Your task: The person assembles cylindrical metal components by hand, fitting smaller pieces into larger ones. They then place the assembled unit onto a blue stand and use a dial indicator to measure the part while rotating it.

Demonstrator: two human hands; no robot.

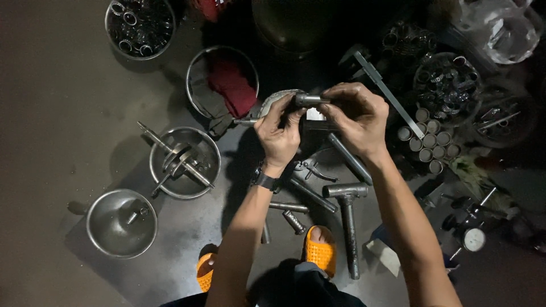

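— So, what are the two hands doing, up at the centre of the frame?

— Both are closed on one small piece. The left hand [278, 133], with a dark wristwatch [266, 181] on its wrist, pinches a short metal cylinder [309, 100] from below and from the left; the right hand [355, 116] grips the same cylinder from the right, fingers curled over it. A thin metal rod [245, 121] sticks out to the left of the left hand, and a curved grey part [278, 98] shows just behind the fingers. Whether rod and cylinder are joined I cannot tell.

— And below the hands?

— On the dark floor [51, 113] lies a T-shaped steel tool [348, 219], lower centre, with several loose steel bars [310, 193] beside it and a pair of pliers [311, 169] just under the left hand. Two orange sandals [319, 250] show at the bottom edge.

— What is on the left?

— Three steel bowls. One at lower left [121, 223] holds a few small bits; one at centre left [184, 162] holds long metal parts; one above it [222, 82] holds a red cloth [233, 85]. A fourth bowl of rings [140, 27] sits at the upper left.

— And right?

— A long caliper [388, 94] slants down from the upper centre. Beside it stands a cluster of short metal sleeves [429, 142], upright and touching, with a dish of small rings [449, 85] above. A dial gauge [473, 239] lies at the lower right.
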